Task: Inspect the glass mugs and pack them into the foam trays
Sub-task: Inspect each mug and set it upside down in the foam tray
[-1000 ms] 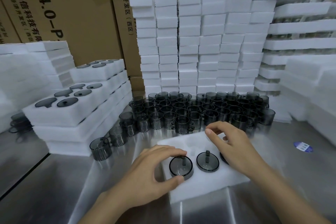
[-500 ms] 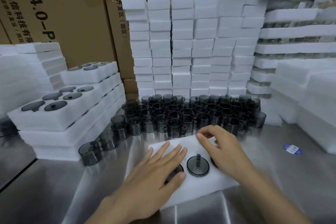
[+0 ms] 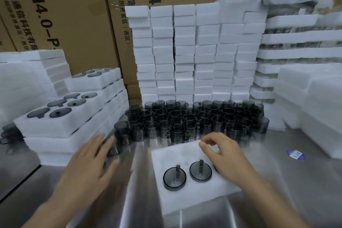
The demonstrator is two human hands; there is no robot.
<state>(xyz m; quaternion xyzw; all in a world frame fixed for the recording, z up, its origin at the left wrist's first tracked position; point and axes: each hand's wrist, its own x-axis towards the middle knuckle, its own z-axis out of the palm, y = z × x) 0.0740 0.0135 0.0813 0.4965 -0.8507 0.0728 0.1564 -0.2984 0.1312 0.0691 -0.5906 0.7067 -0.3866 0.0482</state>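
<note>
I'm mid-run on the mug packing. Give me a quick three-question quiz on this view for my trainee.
1. True or false: every recess of the foam tray in front holds a mug.
2. The left hand is spread open near the loose mugs. Where is the right hand? A) over the foam tray B) on the stacked trays at left C) lifting a mug
3. Fill in: the sticker on the steel table is ____ and white.

Key: 1 false, as only two mugs show in it and the back recesses are bare; 2 A; 3 blue.
</note>
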